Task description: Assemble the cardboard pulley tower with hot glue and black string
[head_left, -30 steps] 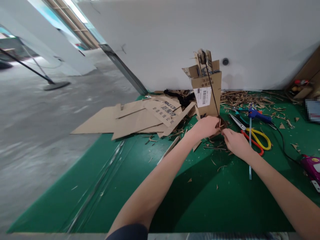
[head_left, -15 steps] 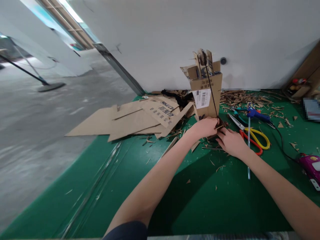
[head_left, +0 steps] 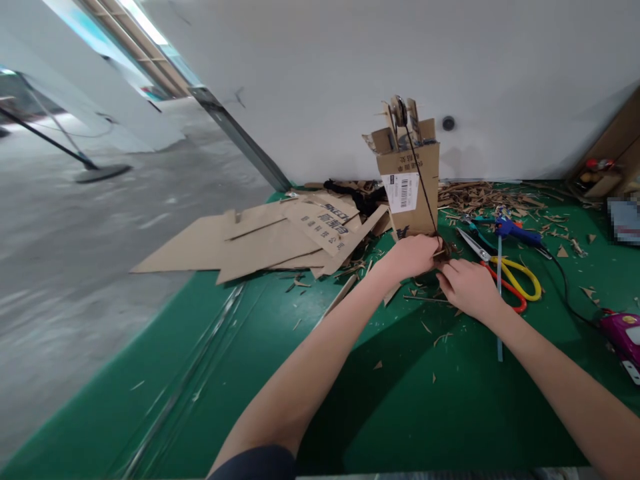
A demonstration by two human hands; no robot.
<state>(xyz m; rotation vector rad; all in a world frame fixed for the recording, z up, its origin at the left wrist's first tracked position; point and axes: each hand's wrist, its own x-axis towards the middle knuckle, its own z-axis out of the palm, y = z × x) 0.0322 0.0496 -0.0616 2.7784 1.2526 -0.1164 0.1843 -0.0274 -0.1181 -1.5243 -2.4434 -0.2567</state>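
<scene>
A cardboard tower (head_left: 423,200) with a paper label stands against the wall at the back of the bench. From the cardboard pulley (head_left: 399,112) at its top, a black string (head_left: 423,175) runs down its front to my hands. My left hand (head_left: 417,257) is closed at the tower's foot, pinching a small brown cardboard piece (head_left: 442,253) beside the string's lower end. Against the right side of that piece, my right hand (head_left: 469,285) has its fingers curled together. What its fingertips grip is too small and hidden to make out.
Scissors (head_left: 520,277) with red and yellow handles lie right of my right hand, by a blue glue gun (head_left: 519,231) with a glue stick. Flat cardboard sheets (head_left: 270,241) extend left, and scraps (head_left: 485,198) pile along the wall. A purple device (head_left: 623,333) sits far right.
The tower's top has shifted slightly to the left. My right hand has moved a little to the right, its fingers drawn back slightly from my left hand.
</scene>
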